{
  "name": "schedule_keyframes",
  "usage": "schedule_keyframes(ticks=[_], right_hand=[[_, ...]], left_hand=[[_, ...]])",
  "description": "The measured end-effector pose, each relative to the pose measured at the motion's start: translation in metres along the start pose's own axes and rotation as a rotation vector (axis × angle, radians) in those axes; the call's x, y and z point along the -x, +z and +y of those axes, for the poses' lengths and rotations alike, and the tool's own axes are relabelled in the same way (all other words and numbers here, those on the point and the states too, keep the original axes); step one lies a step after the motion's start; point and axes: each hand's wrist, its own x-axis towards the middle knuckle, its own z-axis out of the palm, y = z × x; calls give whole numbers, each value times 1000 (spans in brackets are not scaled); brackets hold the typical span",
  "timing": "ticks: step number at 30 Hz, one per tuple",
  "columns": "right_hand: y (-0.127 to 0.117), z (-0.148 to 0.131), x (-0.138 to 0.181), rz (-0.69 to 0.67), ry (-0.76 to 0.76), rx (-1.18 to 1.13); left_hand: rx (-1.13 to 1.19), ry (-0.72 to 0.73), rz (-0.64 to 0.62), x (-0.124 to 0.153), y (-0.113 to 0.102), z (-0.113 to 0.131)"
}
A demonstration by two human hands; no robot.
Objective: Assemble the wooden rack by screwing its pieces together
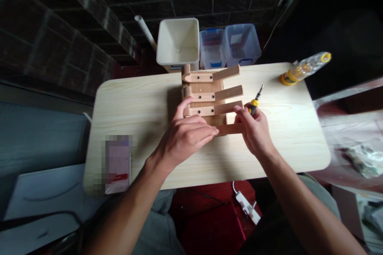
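Observation:
On the table lies a brown wooden board with several L-shaped wooden hooks side by side across it. The farthest hook and the two nearer ones each show two dark screw holes or screws. Along the board's near edge, a further wooden hook is partly covered by my fingers. My left hand bends over it, fingertips closed on its middle, thumb reaching to the neighbouring hook. My right hand grips its right end and also keeps a yellow-and-black screwdriver, tip pointing away.
A clear bottle-shaped container with yellow ends stands at the table's far right. A flat package, partly blurred, lies at the near left. Behind are a white bin and two clear plastic boxes. A power strip lies below.

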Motion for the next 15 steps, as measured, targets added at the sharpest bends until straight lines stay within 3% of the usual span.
schedule_keyframes(ticks=[15], right_hand=[[4,-3,0,11,62,-28]], left_hand=[[15,10,1,-2,-4,-1]])
